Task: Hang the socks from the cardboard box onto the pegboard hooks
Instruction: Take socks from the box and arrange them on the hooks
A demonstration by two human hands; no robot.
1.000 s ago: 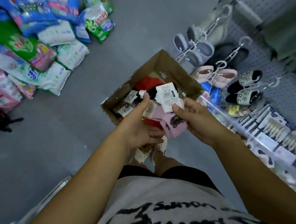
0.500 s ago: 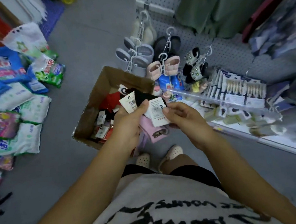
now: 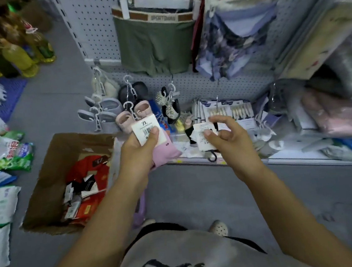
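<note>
My left hand (image 3: 136, 150) grips pink socks (image 3: 165, 150) by their white labelled card, thumb pressed on the barcode. My right hand (image 3: 225, 138) pinches a black sock pair (image 3: 202, 137) by its white card, a small black hook dangling below. Both hands are held apart, in front of the low shelf. The open cardboard box (image 3: 46, 188) stands on the floor at the left, with red, black and tagged socks inside. The white pegboard (image 3: 208, 82) rises behind, with slippers and garments on its hooks.
Hanging slippers (image 3: 125, 114) and packs of white items (image 3: 227, 110) fill the lower pegboard. Green underwear (image 3: 155, 46) and patterned fabric hang above. Detergent bags (image 3: 10, 155) lie on the floor at the left, oil bottles (image 3: 14, 54) at the far left. Folded textiles crowd the right shelf.
My hands have separated: the left keeps the pink socks, the right has drawn the black pair away to the right. My view has risen from the box toward the pegboard.
</note>
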